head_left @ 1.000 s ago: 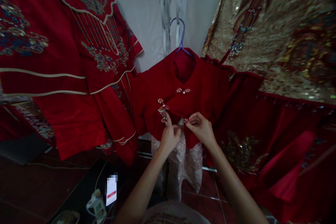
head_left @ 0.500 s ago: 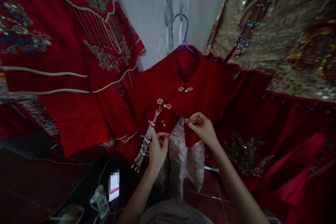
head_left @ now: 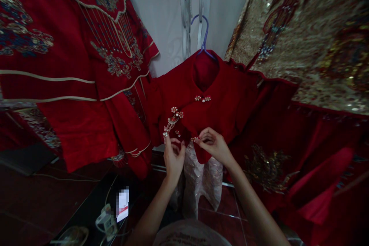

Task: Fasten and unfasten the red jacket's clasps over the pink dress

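Observation:
A short red jacket (head_left: 225,111) with pearl flower frog fasteners (head_left: 203,99) hangs on a purple hanger (head_left: 205,32). My right hand (head_left: 215,146) pinches the edge of its front flap, beside the small beaded loop (head_left: 195,139). Curled at the jacket's lower edge, my left hand (head_left: 174,159) holds the cloth just below a pearl button (head_left: 178,133). Beside its index finger hangs a beaded tassel (head_left: 172,123); the lower strands are hidden by that hand. Pale, shiny cloth (head_left: 196,180) shows under the jacket.
Embroidered red garments (head_left: 77,119) hang at the left. A gold sequined garment (head_left: 317,42) and dark red cloth (head_left: 265,123) hang at the right. Below left are a lit phone (head_left: 123,205) and a white plug adaptor (head_left: 106,221) with cables. A metal rack (head_left: 186,15) stands behind.
My right hand has brought the flap edge left and slightly down, closer to my left hand. The left hand has risen slightly, and the tassel strands have gone behind it.

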`<action>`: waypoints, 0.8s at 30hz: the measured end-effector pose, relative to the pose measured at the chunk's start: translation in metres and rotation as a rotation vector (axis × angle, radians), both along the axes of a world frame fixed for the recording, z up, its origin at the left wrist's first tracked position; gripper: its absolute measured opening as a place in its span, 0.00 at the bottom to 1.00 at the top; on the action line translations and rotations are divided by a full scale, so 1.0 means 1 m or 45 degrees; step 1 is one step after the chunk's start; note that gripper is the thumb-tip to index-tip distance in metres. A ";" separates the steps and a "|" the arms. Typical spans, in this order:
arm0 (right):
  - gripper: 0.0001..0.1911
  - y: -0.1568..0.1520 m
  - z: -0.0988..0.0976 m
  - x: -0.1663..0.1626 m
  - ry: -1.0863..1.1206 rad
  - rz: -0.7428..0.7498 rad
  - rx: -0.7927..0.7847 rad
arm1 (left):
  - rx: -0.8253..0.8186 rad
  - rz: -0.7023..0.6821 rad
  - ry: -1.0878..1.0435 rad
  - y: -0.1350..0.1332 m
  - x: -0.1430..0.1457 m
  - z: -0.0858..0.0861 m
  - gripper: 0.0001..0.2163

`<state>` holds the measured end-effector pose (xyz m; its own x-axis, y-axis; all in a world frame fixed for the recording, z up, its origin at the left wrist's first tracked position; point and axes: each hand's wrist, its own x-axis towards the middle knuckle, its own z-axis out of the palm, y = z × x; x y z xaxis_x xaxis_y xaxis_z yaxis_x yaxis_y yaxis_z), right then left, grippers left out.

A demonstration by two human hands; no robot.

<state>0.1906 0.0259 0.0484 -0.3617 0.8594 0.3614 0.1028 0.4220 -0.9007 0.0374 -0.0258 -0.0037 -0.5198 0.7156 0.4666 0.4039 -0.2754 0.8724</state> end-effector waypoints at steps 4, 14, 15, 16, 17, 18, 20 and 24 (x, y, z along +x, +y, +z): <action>0.13 0.002 -0.002 -0.001 0.014 -0.011 -0.021 | 0.003 -0.052 0.005 -0.011 0.005 -0.006 0.32; 0.13 0.002 -0.005 -0.009 0.012 -0.027 -0.001 | -0.066 0.002 0.097 0.019 -0.026 -0.003 0.34; 0.13 0.001 -0.005 -0.010 0.009 -0.026 -0.001 | -0.075 0.002 0.113 0.021 -0.025 -0.002 0.34; 0.14 0.001 -0.005 -0.011 0.007 -0.025 -0.002 | -0.084 0.002 0.123 0.022 -0.024 -0.001 0.34; 0.14 0.001 -0.005 -0.012 0.006 -0.025 -0.004 | -0.092 0.001 0.126 0.024 -0.022 0.000 0.34; 0.14 0.000 -0.006 -0.013 0.006 -0.026 -0.002 | -0.093 0.004 0.121 0.025 -0.021 0.001 0.33; 0.14 0.000 -0.006 -0.015 -0.001 -0.034 0.013 | -0.079 0.017 0.096 0.026 -0.019 0.003 0.31; 0.12 0.000 -0.007 -0.019 -0.045 -0.085 0.046 | -0.029 0.025 0.048 0.023 -0.018 0.005 0.26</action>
<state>0.1715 0.0262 0.0417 -0.3173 0.8685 0.3808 0.1630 0.4455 -0.8803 0.0192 -0.0024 0.0015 -0.5164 0.7158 0.4700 0.4418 -0.2475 0.8623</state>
